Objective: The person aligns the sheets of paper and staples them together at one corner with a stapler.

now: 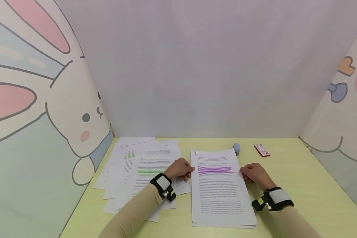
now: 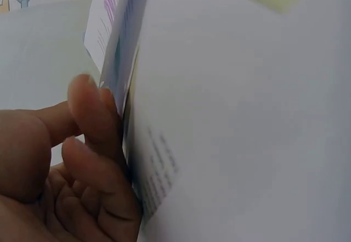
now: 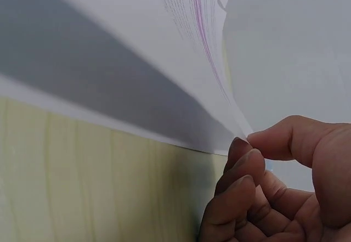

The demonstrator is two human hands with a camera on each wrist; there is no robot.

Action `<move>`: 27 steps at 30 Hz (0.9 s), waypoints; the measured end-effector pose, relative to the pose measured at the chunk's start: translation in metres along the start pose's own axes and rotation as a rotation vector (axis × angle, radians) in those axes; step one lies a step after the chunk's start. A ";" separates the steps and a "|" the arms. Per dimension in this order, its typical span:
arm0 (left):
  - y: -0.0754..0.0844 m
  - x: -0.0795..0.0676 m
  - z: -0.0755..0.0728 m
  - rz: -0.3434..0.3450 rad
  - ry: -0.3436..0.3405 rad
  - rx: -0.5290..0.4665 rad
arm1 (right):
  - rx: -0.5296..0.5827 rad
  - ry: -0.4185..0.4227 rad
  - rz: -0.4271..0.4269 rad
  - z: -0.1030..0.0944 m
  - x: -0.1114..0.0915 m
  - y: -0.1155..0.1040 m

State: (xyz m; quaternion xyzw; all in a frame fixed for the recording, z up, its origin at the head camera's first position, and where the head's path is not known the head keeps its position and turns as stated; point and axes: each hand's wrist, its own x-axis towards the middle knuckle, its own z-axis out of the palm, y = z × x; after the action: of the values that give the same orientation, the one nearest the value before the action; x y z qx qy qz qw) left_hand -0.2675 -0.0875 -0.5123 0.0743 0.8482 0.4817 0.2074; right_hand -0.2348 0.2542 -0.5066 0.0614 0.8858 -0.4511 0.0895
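A printed sheet of paper (image 1: pixel 220 195) with a purple highlighter band lies on top of other paper in front of me, its bottom edge slightly offset from the paper beneath. My right hand (image 1: pixel 257 173) pinches its right edge between thumb and fingertips. That edge curves up off the table in the right wrist view, where the hand (image 3: pixel 274 181) shows closely. At the left edge, my left hand (image 1: pixel 179 169) pinches the paper; how many sheets it holds is unclear. Bent fingers of the left hand (image 2: pixel 93 165) lie against the paper edge in the left wrist view.
Several overlapping printed sheets (image 1: pixel 148 190), some marked green, spread over the table's left side. A small blue stapler (image 1: pixel 236 148) stands behind the purple-marked sheet, with a red and white box (image 1: pixel 262 150) to its right. Walls enclose the yellow table (image 1: pixel 312 185).
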 end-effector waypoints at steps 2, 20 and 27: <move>0.001 -0.001 0.000 -0.002 0.006 0.022 | 0.002 0.000 0.000 0.000 -0.001 -0.001; 0.002 0.001 -0.001 0.056 0.021 0.219 | -0.004 -0.017 0.018 -0.001 -0.003 -0.003; 0.002 0.001 -0.001 0.057 0.026 0.250 | -0.014 -0.024 0.012 -0.001 -0.005 -0.004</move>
State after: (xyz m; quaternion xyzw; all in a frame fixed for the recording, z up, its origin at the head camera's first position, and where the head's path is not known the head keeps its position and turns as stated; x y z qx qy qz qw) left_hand -0.2688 -0.0873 -0.5107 0.1175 0.9017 0.3790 0.1719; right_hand -0.2312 0.2529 -0.5016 0.0608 0.8875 -0.4450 0.1033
